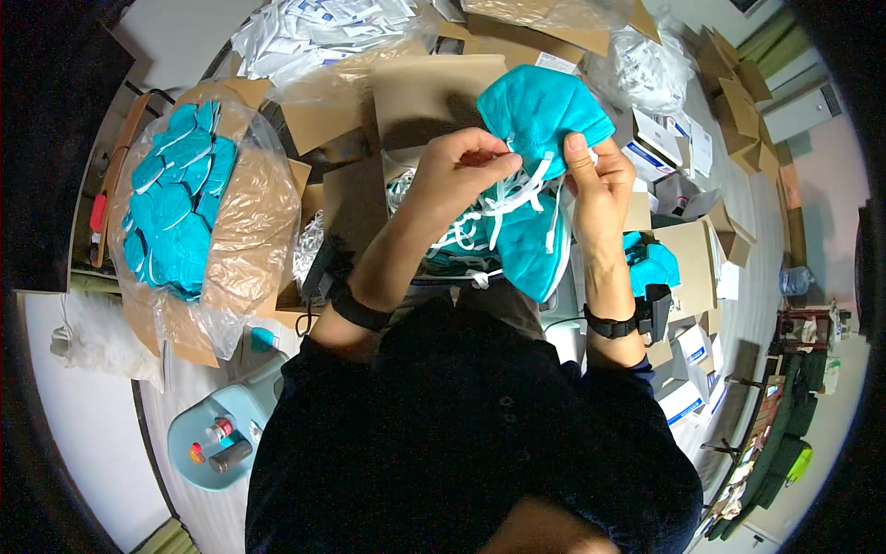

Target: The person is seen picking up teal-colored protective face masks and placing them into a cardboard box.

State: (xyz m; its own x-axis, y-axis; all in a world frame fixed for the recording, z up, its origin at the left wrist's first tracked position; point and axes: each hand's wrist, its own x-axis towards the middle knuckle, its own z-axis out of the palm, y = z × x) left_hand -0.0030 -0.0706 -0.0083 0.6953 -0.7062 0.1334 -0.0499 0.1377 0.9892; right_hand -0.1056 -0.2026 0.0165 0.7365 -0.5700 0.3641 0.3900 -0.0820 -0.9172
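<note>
My left hand [459, 174] and my right hand [593, 189] are raised in front of me, both pinching the white elastic straps [526, 192] of a teal folded face mask [540, 109]. The mask sits above and between the two hands. A second teal mask [533, 251] hangs below the hands by the tangled white straps. More teal masks with white straps lie in a heap [452, 251] under my left forearm, partly hidden by it. Both wrists wear black bands.
A cardboard box lined with clear plastic [242, 222] at the left holds several teal masks [175, 208]. Flat cardboard boxes [434, 92] and white packets [314, 28] lie ahead. Small white-and-blue boxes [660, 148] sit at the right. A light blue stool [221, 434] carries small bottles.
</note>
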